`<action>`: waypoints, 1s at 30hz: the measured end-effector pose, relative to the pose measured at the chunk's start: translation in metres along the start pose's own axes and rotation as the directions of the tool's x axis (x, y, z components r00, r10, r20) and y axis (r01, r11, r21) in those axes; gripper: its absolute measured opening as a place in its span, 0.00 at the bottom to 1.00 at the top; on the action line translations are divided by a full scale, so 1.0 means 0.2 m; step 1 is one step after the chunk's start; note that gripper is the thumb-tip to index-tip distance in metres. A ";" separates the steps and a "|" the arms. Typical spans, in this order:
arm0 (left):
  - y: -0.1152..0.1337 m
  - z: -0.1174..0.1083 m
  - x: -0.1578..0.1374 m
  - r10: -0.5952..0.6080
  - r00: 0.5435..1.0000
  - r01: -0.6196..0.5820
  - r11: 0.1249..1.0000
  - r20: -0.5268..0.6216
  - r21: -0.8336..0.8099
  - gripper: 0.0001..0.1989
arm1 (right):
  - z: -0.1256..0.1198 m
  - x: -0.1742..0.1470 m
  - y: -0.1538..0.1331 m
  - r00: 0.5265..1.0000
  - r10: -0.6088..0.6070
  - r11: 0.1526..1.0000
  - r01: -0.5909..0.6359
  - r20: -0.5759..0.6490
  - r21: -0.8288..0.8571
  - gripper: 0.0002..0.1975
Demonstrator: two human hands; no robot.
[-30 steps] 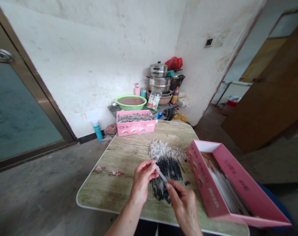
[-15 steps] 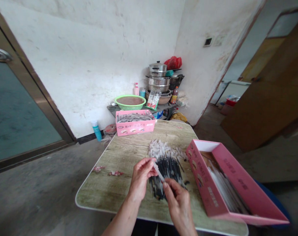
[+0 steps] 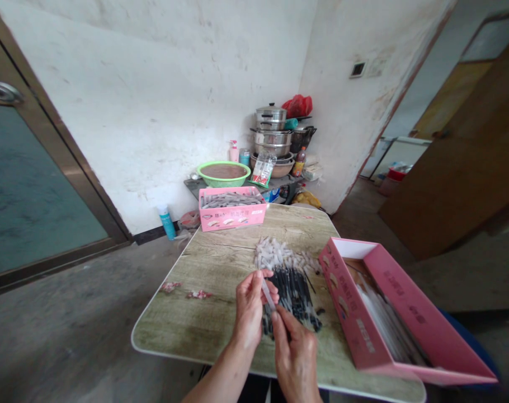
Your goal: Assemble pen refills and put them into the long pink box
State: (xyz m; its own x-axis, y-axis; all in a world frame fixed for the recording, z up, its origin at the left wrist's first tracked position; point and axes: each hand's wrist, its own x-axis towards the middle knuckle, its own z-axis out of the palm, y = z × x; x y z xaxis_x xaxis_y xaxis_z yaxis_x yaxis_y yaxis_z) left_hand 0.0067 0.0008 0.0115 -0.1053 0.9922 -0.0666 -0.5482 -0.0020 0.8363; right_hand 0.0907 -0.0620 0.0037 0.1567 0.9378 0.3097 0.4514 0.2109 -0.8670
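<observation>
A pale translucent pen barrel [image 3: 268,295] slants between my two hands above the table. My left hand [image 3: 249,308] pinches its upper end between thumb and forefinger, with the other fingers curled loosely. The lower end is in the closed fingers of my right hand [image 3: 295,350], whose grip is partly hidden. Just beyond and below my hands lies a layer of thin black pen refills [image 3: 294,288]. Behind them is a heap of small whitish translucent pieces [image 3: 273,252], which look like pen caps.
On the right of the wood-patterned table [image 3: 221,263] stands a long pink box [image 3: 347,313] holding clear tubes. Another pink box [image 3: 233,218], full of grey-white pen-like pieces, sits at the far edge. Behind it are a green basin [image 3: 223,182] and stacked steel pots [image 3: 271,137].
My left hand has shifted slightly right and my right hand has come closer to it and lower. The pen barrel stays between them, now tilted more upright.
</observation>
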 end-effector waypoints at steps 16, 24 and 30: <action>-0.09 -0.08 -0.03 -0.203 0.976 0.208 0.976 0.076 -0.069 0.23 | 0.04 0.05 0.10 0.997 0.076 0.994 -0.077 -0.015 -0.080 0.18; -0.07 -0.25 0.10 -0.199 0.978 0.199 0.980 -0.067 -0.018 0.19 | -0.14 0.03 0.26 0.987 0.156 0.968 -0.162 -0.046 -0.192 0.19; -0.11 -0.28 0.11 -0.243 0.966 0.236 0.969 -0.090 -0.078 0.19 | -0.37 -0.02 0.47 0.954 0.252 0.696 -0.296 -0.164 -0.654 0.18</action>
State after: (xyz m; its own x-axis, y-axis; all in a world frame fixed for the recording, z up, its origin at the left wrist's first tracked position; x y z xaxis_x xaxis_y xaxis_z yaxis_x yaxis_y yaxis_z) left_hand -0.0297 0.0165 -0.0396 -0.0433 0.9476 -0.3164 -0.6203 0.2227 0.7521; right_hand 0.1969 -0.0656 -0.0496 0.4072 0.9024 0.1411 0.8425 -0.3114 -0.4396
